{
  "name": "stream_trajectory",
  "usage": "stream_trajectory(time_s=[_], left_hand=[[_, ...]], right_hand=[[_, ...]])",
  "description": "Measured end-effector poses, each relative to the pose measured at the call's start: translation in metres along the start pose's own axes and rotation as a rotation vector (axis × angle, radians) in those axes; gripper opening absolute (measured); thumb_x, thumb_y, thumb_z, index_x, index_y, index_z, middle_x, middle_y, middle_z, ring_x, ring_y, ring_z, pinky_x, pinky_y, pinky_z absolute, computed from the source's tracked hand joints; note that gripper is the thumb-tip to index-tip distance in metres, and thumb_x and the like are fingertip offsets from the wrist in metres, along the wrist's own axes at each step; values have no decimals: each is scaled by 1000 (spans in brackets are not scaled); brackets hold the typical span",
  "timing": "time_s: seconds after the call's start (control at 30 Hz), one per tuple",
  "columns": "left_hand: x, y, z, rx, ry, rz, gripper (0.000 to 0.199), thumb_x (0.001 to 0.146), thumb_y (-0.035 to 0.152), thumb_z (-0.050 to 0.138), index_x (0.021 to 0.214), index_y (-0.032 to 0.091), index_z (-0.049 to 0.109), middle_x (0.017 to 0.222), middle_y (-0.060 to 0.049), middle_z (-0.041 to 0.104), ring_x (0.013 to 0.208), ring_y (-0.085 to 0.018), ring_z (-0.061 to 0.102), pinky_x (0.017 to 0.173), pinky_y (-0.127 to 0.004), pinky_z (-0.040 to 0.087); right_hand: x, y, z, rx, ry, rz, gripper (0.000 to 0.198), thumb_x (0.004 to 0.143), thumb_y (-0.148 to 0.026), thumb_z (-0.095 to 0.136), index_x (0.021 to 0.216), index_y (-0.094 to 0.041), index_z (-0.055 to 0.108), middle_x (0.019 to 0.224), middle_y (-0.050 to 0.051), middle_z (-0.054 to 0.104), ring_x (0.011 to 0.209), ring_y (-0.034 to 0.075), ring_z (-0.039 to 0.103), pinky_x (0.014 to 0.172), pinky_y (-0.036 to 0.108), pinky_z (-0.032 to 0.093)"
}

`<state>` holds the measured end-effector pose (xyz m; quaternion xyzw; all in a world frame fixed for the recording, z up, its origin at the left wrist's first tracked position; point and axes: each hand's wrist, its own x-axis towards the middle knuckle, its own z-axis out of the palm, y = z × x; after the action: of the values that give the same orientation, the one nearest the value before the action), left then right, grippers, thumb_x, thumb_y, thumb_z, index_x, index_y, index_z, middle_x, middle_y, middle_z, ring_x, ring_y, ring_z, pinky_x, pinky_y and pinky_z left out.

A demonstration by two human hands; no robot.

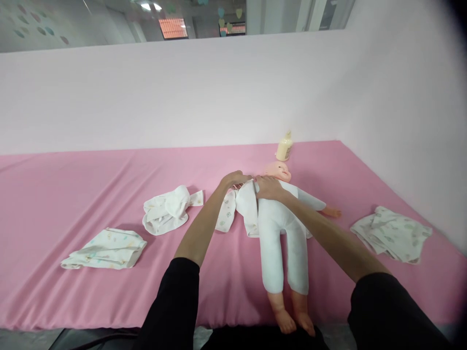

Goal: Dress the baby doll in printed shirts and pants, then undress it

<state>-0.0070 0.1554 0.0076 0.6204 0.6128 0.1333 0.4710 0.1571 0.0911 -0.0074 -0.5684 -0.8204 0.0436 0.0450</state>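
A baby doll [280,218] with a white cloth body lies on its back, its feet toward me and its head [279,171] turned to the side. A white printed baby shirt [248,206] is spread beside and partly under its torso. My left hand [238,179] is closed on the shirt by the doll's shoulder on the left side; its fingertips are partly hidden. Close beside it, my right hand [268,188] lies over the doll's upper chest, its fingers curled at the shirt's edge. The doll's arm on this side is hidden; the other [330,212] stretches out to the right.
A pink sheet [91,194] covers the table. Folded printed cloths lie at the left [105,249] and right [396,234]. A bunched white garment [168,210] sits left of my arm. A cream pump bottle [284,147] stands near the back wall [164,97].
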Motion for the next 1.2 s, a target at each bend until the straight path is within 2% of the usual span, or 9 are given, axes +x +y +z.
stream_trajectory(time_s=[0.1, 0.23, 0.47, 0.57, 0.7, 0.8, 0.9, 1.0, 1.2], left_hand=[[7, 0, -1, 38, -60, -31, 26, 65, 16, 83, 52, 13, 61, 47, -7, 53, 47, -17, 50, 54, -31, 39], [12, 2, 3, -22, -87, 7, 33, 64, 3, 77, 45, 14, 53, 40, -2, 43, 41, -12, 42, 51, -29, 37], [20, 16, 10, -392, -77, 209, 27, 85, 11, 58, 59, 13, 55, 50, -1, 49, 48, -10, 47, 52, -25, 41], [18, 21, 9, -582, -102, 294, 21, 89, 18, 56, 69, 14, 54, 62, -2, 55, 55, -10, 53, 57, -24, 45], [12, 19, 7, -709, -179, 351, 19, 90, 25, 55, 74, 16, 50, 66, 0, 53, 58, -8, 53, 63, -22, 49], [7, 16, 7, -671, -245, 343, 20, 89, 24, 58, 74, 15, 51, 63, 1, 50, 55, -8, 51, 58, -22, 46], [1, 15, 6, -582, -246, 332, 19, 88, 19, 59, 72, 14, 52, 62, 1, 50, 53, -8, 50, 52, -22, 41], [-3, 14, 7, -488, -194, 321, 18, 89, 16, 59, 72, 13, 54, 62, 1, 51, 54, -8, 50, 53, -22, 42], [-10, 13, 17, -336, -144, 271, 15, 88, 16, 60, 74, 12, 56, 66, -1, 56, 58, -9, 54, 55, -22, 46]], right_hand=[[0, 1, 1, -1, -2, 1, 46, 80, -36, 68, 118, -12, 61, 115, 19, 72, 109, 34, 66, 87, 37, 48], [0, 0, 5, -7, 0, -6, 46, 78, -33, 69, 118, -13, 60, 115, 18, 71, 110, 34, 66, 87, 37, 48], [-2, 0, 6, -29, -1, -4, 49, 79, -25, 64, 124, -9, 54, 110, 21, 72, 106, 34, 67, 84, 37, 48], [-2, 0, 6, -31, -3, -10, 49, 85, -25, 58, 130, -7, 50, 109, 21, 73, 103, 34, 69, 82, 37, 48], [0, -2, 8, -45, -17, -20, 36, 89, -24, 53, 120, -7, 59, 105, 22, 73, 101, 34, 69, 80, 37, 48], [3, -4, 11, -56, -34, -47, 23, 88, -23, 54, 102, -10, 67, 100, 20, 74, 98, 33, 70, 79, 35, 48], [4, -5, 12, -60, -40, -65, 21, 89, -25, 55, 97, -11, 69, 99, 18, 74, 95, 32, 70, 79, 35, 48], [4, -6, 12, -63, -44, -68, 23, 88, -24, 56, 100, -10, 70, 104, 20, 73, 98, 33, 70, 82, 37, 48], [-2, -7, 11, -39, -25, -70, 37, 91, -24, 56, 121, -5, 65, 127, 25, 66, 119, 38, 60, 101, 44, 43]])
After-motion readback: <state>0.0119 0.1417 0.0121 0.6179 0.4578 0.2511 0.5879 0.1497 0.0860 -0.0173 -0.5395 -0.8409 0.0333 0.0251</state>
